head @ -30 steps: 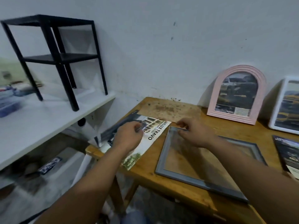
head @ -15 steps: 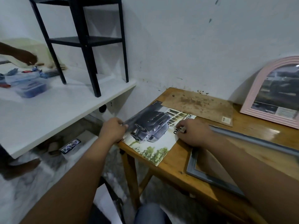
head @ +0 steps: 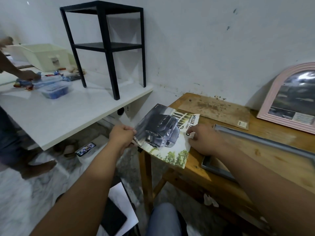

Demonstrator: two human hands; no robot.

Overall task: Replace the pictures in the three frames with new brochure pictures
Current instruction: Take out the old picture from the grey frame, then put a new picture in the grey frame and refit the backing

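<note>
Wooden surface (head: pixel 219 174) set against a white wall, white shelf (head: pixel 68 113) alongside. Brochure (head: pixel 166 133) overhangs the surface's left corner, pinched by left hand (head: pixel 121 136); right hand (head: pixel 204 140) fingers pressed flat on it. Grey frame (head: pixel 255 140) just right. Plastic tub (head: pixel 55 89) holds blue items.

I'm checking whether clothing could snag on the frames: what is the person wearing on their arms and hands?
Nothing shows on them. Both forearms are bare along their whole visible length, with no sleeve in view. The left hand and right hand have no glove, and no ring, watch or bracelet is visible.
</note>
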